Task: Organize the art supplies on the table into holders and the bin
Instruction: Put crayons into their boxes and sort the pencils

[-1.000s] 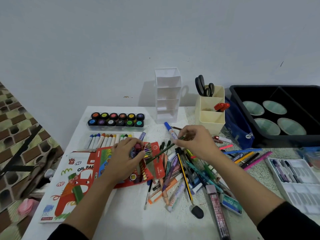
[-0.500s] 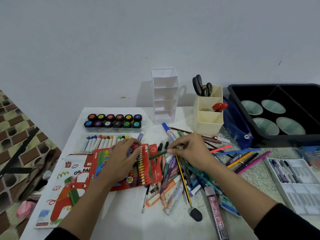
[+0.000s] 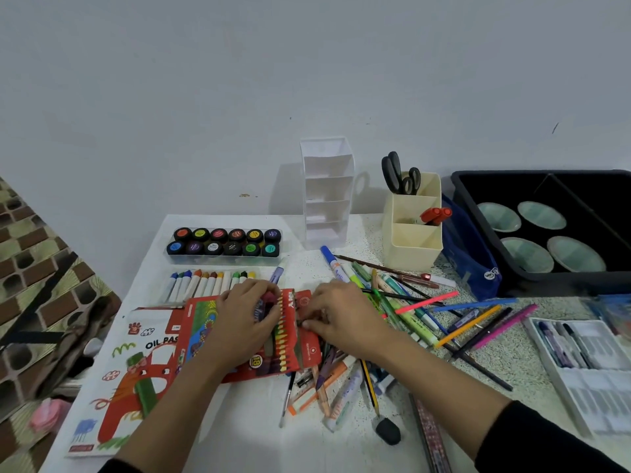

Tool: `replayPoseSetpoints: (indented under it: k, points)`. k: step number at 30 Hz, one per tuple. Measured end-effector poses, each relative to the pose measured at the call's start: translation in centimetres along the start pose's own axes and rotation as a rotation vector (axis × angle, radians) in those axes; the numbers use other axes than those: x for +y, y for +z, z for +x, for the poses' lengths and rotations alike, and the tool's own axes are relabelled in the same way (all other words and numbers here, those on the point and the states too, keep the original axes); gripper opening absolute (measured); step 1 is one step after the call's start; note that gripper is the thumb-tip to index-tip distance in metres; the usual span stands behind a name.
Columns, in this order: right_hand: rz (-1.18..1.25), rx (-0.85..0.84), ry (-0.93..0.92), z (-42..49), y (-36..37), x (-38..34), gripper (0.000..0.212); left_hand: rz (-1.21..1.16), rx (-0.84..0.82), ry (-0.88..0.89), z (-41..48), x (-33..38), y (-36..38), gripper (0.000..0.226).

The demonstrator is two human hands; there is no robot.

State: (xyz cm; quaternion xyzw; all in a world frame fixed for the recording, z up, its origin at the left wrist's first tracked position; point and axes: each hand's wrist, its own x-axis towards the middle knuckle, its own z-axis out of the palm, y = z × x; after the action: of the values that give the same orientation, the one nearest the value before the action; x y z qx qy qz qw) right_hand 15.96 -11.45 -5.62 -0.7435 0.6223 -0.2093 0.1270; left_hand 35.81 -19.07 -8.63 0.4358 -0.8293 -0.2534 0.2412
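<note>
Just on the near side of the right grip point(image 3: 341, 319), loose pencils and a thin brush poke out from under the red crayon box point(image 3: 309, 349). A dark eraser point(image 3: 387, 430) lies nearer still on the bench point(image 3: 246, 421).

The left grip point(image 3: 249, 322) lies on top of that box, fingers curled over its far edge, pinning it down. The right grip has its fingertips bunched at the box's open flap. Whether they pinch the flap or a pencil I cannot tell.

To the left grip's outer side an oil pastel box point(image 3: 129, 370) juts from under the red one. To the right grip's outer side the loose pens and pencils point(image 3: 409, 312) lie crossed in a heap.

Well beyond both grips stand the paint pots point(image 3: 225, 242), the white tiered holder point(image 3: 326, 199) and the cream holder point(image 3: 411, 233) with scissors point(image 3: 399, 179). The black bin point(image 3: 563, 281) sits far right.

My worry is the footing: the crayon box rests partly on round pencils, so a push at the flap could rock it and spill the crayon row. Tugging one pencil from beneath may drag others toward the near edge.
</note>
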Motion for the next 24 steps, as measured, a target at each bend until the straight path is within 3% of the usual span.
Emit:
replayPoseSetpoints:
  k: [9,13,16,20,24]
  points:
    - [0.117,0.012,0.063,0.8,1.0,-1.3,0.004,0.040,0.023,-0.034,0.3,0.1,0.3,0.020]
    - [0.264,0.111,0.179,0.7,2.0,-2.1,0.018,0.059,0.043,-0.057,0.3,0.2,0.4,0.015]
    - [0.286,0.087,0.218,0.3,1.7,-2.0,0.021,0.052,0.045,-0.037,0.1,0.3,0.5,0.008]
    - [0.220,0.075,0.201,0.7,-0.6,-1.0,0.015,0.085,0.055,-0.015,-0.3,0.5,0.6,0.039]
    - [-0.170,0.044,0.323,1.0,-4.4,1.4,0.007,0.139,0.054,-0.001,-0.5,0.7,0.7,0.063]
